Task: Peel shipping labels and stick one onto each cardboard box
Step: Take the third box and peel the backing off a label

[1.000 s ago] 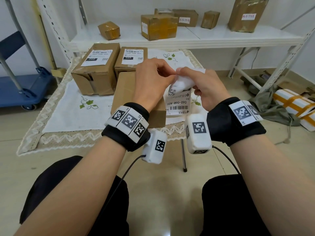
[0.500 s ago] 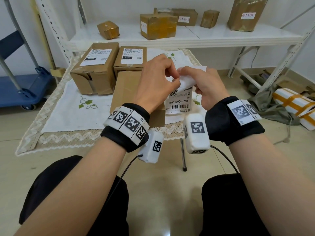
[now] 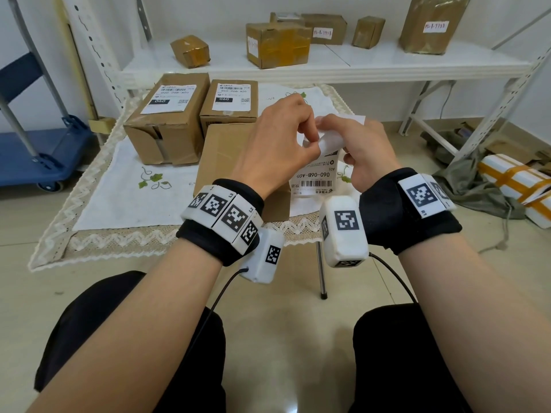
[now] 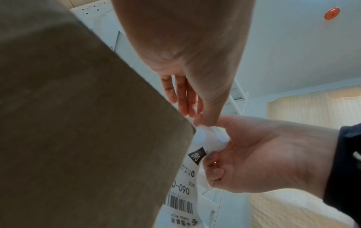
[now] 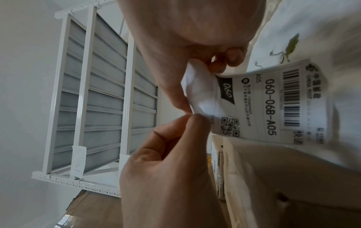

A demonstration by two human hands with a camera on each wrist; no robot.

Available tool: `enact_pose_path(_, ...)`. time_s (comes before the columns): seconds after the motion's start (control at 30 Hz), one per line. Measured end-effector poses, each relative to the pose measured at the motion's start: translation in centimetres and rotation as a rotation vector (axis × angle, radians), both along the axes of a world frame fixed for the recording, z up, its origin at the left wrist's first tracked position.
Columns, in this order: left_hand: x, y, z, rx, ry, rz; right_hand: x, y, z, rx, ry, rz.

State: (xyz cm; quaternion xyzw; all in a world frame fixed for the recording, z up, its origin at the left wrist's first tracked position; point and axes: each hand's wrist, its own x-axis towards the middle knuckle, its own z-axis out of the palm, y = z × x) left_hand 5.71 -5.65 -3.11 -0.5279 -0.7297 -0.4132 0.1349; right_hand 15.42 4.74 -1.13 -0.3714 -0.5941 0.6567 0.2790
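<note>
Left hand (image 3: 275,144) still pinching shipping label (image 3: 317,177) corner, more peeled.

2 boxes (image 3: 190,114) behind unlabelled box (image 3: 220,156), prob. touching.

shipping label (image 3: 317,174) raised slightly, backing peeled further

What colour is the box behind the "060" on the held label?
Black box, white digits; clearest in the right wrist view.
</note>
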Motion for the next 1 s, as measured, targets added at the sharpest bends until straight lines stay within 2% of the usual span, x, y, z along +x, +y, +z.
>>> enact_pose_path(1.0, -0.31, -0.08, -0.03, -0.012, 0.009, -0.167, -0.25, 0.07, -0.15, -0.050, 0.082, -0.074)
